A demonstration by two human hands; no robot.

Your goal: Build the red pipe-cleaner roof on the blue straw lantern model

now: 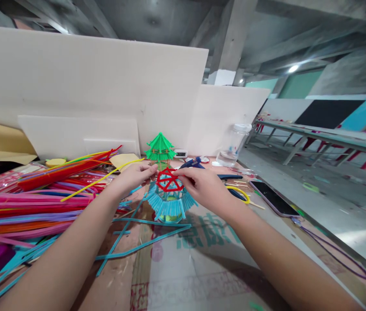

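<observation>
Left hand (133,176) and right hand (202,185): fingers of both pinch a red fuzzy pipe-cleaner hexagon (169,180) with spokes, held atop a blue ribbed pipe-cleaner roof (169,203) on the bench (202,263).

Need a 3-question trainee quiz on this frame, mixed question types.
1. True or false: the left hand and the right hand both hold the red frame.
2. What stands just behind the red frame? A) green roofed model B) mug C) book
3. Fill in: the phone lies on the table to the ___ of the right hand.
Key: 1 true; 2 A; 3 right.
</observation>
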